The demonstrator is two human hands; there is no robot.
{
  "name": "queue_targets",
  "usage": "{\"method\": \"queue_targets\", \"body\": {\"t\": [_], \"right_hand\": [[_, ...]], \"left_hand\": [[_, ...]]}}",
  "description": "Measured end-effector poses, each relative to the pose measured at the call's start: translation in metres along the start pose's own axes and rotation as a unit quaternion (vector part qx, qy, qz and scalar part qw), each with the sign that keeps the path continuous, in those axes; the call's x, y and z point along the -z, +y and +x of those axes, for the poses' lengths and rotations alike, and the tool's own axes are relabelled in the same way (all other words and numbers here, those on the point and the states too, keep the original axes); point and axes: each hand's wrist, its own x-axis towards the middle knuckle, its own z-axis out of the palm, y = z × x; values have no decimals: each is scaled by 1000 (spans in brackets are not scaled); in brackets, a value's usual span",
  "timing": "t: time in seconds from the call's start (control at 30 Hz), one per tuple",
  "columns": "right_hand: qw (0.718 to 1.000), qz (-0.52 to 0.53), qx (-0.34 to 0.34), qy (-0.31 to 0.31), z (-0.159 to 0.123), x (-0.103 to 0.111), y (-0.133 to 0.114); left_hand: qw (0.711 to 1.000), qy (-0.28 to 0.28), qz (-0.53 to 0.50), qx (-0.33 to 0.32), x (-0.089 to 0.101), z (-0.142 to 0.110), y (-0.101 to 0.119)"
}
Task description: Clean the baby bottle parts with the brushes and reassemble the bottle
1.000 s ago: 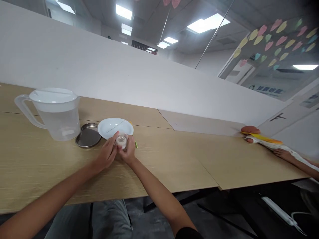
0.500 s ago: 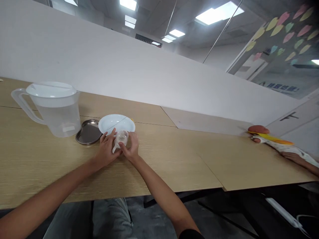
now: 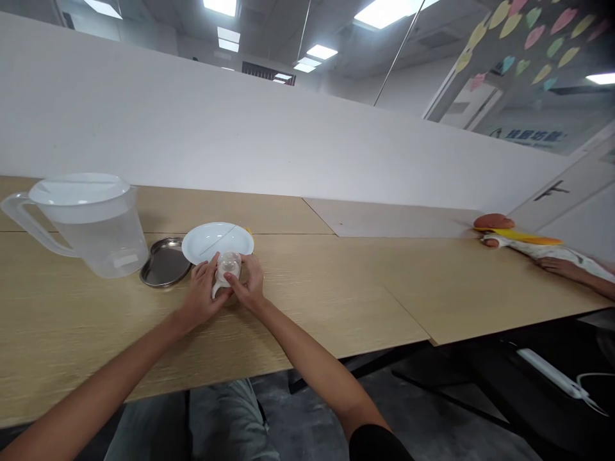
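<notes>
- Head view: one small, clear, rounded vessel (image 3: 229, 264) with a stubby projection sits between the two bare hands, just in front of the white dish.
- The left hand (image 3: 205, 296) has its fingers partly curled against the vessel's left side; the right hand (image 3: 250, 285) closes thumb and bent fingers on its right side.
- One smooth, glossy white dish (image 3: 204, 244), round and shallow, lies behind them.
- One shiny metal tray (image 3: 166, 261), curved with a raised rim, lies just left of the dish.
- One translucent plastic pitcher (image 3: 96, 224) stands upright farther left, with one lid, one looped handle and one pale label.
- Pale, wood-grained tabletop (image 3: 312, 288) lies beneath, its panels meeting at thin seams.
- Far right: one rounded orange-brown object (image 3: 494, 221), a flat yellow-orange piece (image 3: 528, 237) and another person's hand (image 3: 560, 266).
</notes>
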Motion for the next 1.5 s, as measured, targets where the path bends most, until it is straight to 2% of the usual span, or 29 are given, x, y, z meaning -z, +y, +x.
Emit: {"method": "queue_targets", "body": {"t": [0.27, 0.37, 0.5, 0.67, 0.73, 0.87, 0.97, 1.03, 1.17, 1.37, 1.5], "right_hand": [[998, 40, -48, 11, -1, -1, -3], [998, 38, -47, 11, 0, -1, -4], [1000, 15, -7, 14, 0, 0, -5], [993, -32, 105, 33, -4, 1, -2], [991, -52, 110, 51, -6, 1, 3], [993, -39, 53, 98, -5, -2, 12], [981, -5, -35, 191, 2, -4, 15], [970, 13, -98, 224, 7, -5, 16], [968, 46, -174, 175, 13, -6, 25], [976, 16, -183, 114, 11, -9, 44], [978, 28, -177, 103, 11, -10, 48]], "left_hand": [[999, 3, 36, -31, 1, 1, 0], [999, 3, 33, -26, 1, 0, 0], [1000, 6, 14, -23, 0, 0, -1], [1000, -16, 2, -5, -1, 0, -2], [1000, -19, -8, 2, -1, 0, -2], [1000, -19, -13, 18, 0, 1, 1], [1000, -13, -7, 16, 1, 1, 3], [1000, -13, -6, 17, 1, 2, 4], [1000, -15, -5, 14, 2, 2, 3], [1000, -11, -8, 4, 1, 2, 2], [1000, -11, -7, 6, 2, 3, 4]]}}
